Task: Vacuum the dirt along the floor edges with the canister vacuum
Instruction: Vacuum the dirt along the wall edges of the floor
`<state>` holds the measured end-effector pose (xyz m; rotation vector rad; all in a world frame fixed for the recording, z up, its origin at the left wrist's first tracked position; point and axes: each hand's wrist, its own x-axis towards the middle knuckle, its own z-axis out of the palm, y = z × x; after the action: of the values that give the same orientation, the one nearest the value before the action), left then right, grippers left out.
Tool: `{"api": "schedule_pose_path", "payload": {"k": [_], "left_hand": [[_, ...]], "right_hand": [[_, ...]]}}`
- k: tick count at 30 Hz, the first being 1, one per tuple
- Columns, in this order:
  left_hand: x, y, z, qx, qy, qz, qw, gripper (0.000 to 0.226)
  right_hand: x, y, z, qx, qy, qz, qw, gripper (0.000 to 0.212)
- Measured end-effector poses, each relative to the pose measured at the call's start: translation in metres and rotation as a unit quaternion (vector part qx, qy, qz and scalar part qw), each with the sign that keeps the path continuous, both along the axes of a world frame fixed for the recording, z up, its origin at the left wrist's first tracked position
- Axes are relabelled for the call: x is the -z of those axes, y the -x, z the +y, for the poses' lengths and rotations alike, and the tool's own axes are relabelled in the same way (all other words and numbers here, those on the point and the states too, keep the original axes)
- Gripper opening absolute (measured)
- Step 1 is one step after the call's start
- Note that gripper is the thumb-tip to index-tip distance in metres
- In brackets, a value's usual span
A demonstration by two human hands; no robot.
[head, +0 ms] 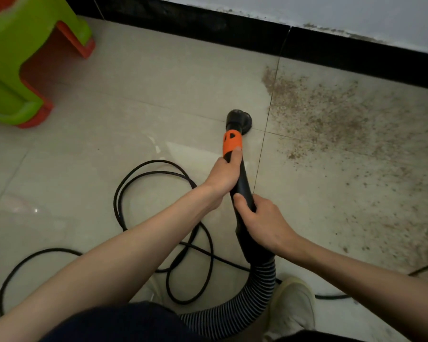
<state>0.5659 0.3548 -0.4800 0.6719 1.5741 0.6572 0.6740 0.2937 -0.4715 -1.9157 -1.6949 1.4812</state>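
2 hands on wand (242,183) | left hand (224,175) and right hand (262,223) fingers curled round it | round brush nozzle (239,119) mid-frame on clean tile | dirt patch (331,112) right of frame unvacuumed

Both bare forearms reach in from the bottom edge toward 12 o'clock. Left hand (224,174) sits farther forward, fingers curled around the black plastic vacuum wand (242,183). Right hand (262,223) grips it just behind, at 5 o'clock of the left, thumb on top.

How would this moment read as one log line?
left hand grips wand | right hand grips wand | nozzle on floor, left of dirt
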Motion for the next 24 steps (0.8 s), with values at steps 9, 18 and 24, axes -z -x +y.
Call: {"api": "schedule_pose_path", "payload": {"k": [9,18,24], "left_hand": [[-0.005,0.087,-0.036,-0.313,0.000,0.105,0.944,0.038],[-0.007,0.108,-0.036,-0.343,0.001,0.065,0.937,0.041],[0.005,0.058,-0.039,-0.204,-0.020,-0.019,0.979,0.036]], "right_hand": [[-0.015,0.072,0.034,-0.247,0.062,0.059,0.965,0.043],[-0.014,0.089,0.045,-0.262,0.121,0.098,0.953,0.043],[-0.003,0.035,0.018,-0.175,0.132,0.079,0.972,0.041]]}}
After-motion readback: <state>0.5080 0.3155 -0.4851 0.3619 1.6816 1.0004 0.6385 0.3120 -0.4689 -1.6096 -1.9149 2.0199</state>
